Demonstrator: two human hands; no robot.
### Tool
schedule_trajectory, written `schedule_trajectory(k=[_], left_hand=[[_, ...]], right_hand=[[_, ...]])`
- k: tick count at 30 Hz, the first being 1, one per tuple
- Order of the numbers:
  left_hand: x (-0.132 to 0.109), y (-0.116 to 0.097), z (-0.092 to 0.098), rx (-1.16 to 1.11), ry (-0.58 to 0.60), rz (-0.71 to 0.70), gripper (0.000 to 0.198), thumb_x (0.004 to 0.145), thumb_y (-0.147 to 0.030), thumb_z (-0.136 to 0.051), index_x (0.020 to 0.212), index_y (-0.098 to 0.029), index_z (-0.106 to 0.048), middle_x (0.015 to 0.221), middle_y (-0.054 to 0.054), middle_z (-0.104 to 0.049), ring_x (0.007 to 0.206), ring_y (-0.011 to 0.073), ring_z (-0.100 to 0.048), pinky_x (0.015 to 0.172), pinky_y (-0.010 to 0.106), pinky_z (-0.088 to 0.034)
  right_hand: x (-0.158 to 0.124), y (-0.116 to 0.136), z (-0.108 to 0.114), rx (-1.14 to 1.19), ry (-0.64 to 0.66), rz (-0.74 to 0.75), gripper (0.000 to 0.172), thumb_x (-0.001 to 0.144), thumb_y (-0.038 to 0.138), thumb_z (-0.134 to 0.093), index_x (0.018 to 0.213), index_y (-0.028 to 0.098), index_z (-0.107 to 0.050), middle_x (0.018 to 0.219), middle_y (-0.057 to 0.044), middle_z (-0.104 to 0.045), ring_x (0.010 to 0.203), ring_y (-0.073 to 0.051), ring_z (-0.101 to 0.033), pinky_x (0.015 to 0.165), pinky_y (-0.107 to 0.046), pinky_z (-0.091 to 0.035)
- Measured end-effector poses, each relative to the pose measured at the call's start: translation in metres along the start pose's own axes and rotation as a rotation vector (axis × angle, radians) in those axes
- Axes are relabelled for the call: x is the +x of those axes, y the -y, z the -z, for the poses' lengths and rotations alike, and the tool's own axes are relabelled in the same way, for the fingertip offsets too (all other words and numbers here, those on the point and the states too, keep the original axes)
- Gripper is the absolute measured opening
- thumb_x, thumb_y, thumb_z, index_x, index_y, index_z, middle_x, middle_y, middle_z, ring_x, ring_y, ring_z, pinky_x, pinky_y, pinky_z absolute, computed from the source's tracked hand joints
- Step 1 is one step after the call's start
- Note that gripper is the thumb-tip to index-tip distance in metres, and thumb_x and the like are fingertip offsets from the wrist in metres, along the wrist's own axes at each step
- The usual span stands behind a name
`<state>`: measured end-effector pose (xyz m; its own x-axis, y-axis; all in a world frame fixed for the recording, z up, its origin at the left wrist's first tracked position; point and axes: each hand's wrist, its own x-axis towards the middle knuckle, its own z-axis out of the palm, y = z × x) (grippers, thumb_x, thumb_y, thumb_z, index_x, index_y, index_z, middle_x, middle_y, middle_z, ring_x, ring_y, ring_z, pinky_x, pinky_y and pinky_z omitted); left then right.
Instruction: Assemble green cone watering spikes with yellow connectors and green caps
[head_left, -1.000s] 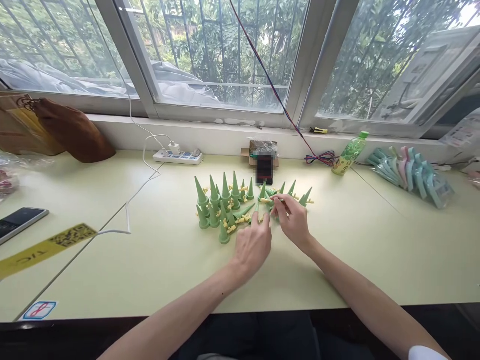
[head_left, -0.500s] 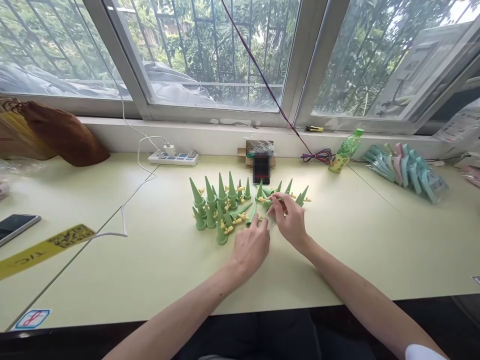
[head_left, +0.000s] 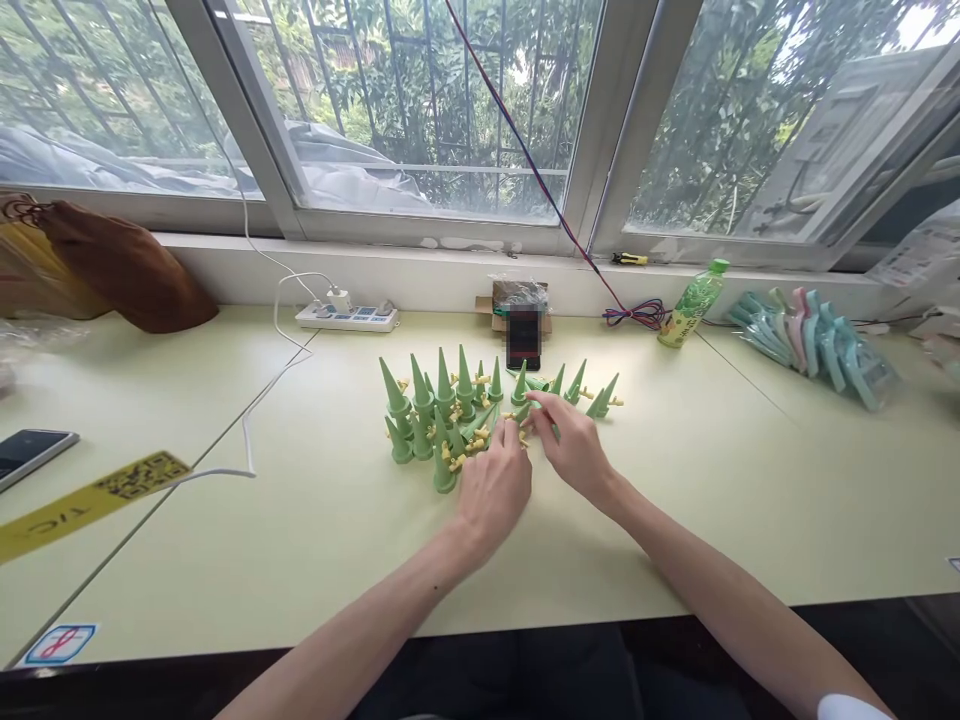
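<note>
Several green cones (head_left: 444,390) stand upright in a cluster on the table, with small yellow pieces (head_left: 457,462) lying among and against them. At the cluster's right edge is my left hand (head_left: 495,485), palm down, its fingers closed and pointing down; whatever they grip is hidden. My right hand (head_left: 574,445) meets it from the right, thumb and fingers pinched on a tilted green cone (head_left: 520,411) between the two hands. Just beyond my right fingers, another upright cone (head_left: 520,384) stands close by.
Behind the cones, a dark phone-like device (head_left: 523,345) leans on a small cardboard box (head_left: 484,305). A power strip (head_left: 349,318), a green bottle (head_left: 691,305) and bagged pastel items (head_left: 817,345) line the back. A phone (head_left: 34,452) and a yellow tag strip (head_left: 97,500) are at left.
My right hand has moved left and slightly down, toward my left hand. The left hand has shifted a little left, its fingers drawing closer together. The tilted cone now shows between them.
</note>
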<state>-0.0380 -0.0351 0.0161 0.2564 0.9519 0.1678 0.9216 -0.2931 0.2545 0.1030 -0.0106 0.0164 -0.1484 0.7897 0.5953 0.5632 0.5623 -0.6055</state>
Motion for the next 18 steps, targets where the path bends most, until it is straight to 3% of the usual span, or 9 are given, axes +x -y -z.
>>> schedule_trajectory(k=[3, 6, 9, 12, 14, 18], left_hand=[[-0.001, 0.0, -0.001, 0.004, -0.041, -0.044, 0.025, 0.098, -0.024, -0.037, 0.115, -0.015, -0.053, 0.135, 0.019, -0.057, 0.075, 0.0207, -0.071, 0.054, 0.029, -0.046], [-0.001, -0.001, -0.001, -0.027, -0.043, -0.065, 0.025, 0.098, -0.024, -0.037, 0.113, -0.015, -0.055, 0.138, 0.019, -0.055, 0.073, 0.0193, -0.07, 0.052, 0.028, -0.045], [-0.001, -0.001, 0.0, -0.052, -0.016, -0.068, 0.026, 0.098, -0.024, -0.037, 0.112, -0.015, -0.057, 0.136, 0.019, -0.056, 0.071, 0.0185, -0.069, 0.053, 0.028, -0.045], [-0.001, -0.001, 0.001, -0.037, -0.007, -0.089, 0.027, 0.098, -0.024, -0.036, 0.112, -0.016, -0.058, 0.141, 0.017, -0.054, 0.071, 0.0171, -0.069, 0.055, 0.027, -0.045], [-0.001, 0.0, 0.0, -0.034, -0.008, -0.108, 0.028, 0.098, -0.024, -0.035, 0.111, -0.016, -0.058, 0.143, 0.016, -0.052, 0.072, 0.0169, -0.069, 0.056, 0.027, -0.046], [-0.001, 0.0, -0.002, -0.049, -0.01, -0.13, 0.025, 0.097, -0.023, -0.037, 0.109, -0.016, -0.059, 0.139, 0.014, -0.056, 0.072, 0.0185, -0.069, 0.055, 0.029, -0.045]], right_hand=[[0.022, 0.006, 0.025, -0.096, -0.119, 0.069, 0.023, 0.102, 0.026, -0.04, 0.11, 0.022, -0.061, 0.088, -0.006, -0.069, 0.078, -0.018, -0.068, 0.08, -0.034, -0.055], [0.062, 0.0, 0.052, -0.182, -0.16, 0.027, 0.022, 0.098, 0.027, -0.044, 0.103, 0.019, -0.064, 0.095, -0.009, -0.07, 0.078, -0.019, -0.067, 0.079, -0.034, -0.054], [0.104, -0.02, 0.066, -0.278, 0.094, -0.09, 0.018, 0.093, 0.025, -0.052, 0.096, 0.017, -0.068, 0.088, -0.007, -0.073, 0.081, -0.02, -0.068, 0.08, -0.033, -0.053], [0.133, -0.04, 0.065, -0.336, 0.459, -0.189, 0.02, 0.093, 0.03, -0.056, 0.103, 0.019, -0.071, 0.099, -0.009, -0.075, 0.093, -0.022, -0.068, 0.085, -0.034, -0.051], [0.144, -0.049, 0.058, -0.343, 0.634, -0.21, 0.025, 0.093, 0.039, -0.058, 0.104, 0.022, -0.073, 0.106, -0.008, -0.074, 0.095, -0.024, -0.068, 0.085, -0.034, -0.051], [0.15, -0.06, 0.045, -0.186, 0.82, -0.351, 0.062, 0.096, 0.066, -0.038, 0.099, 0.017, -0.076, 0.107, -0.013, -0.074, 0.091, -0.024, -0.07, 0.079, -0.032, -0.054]])
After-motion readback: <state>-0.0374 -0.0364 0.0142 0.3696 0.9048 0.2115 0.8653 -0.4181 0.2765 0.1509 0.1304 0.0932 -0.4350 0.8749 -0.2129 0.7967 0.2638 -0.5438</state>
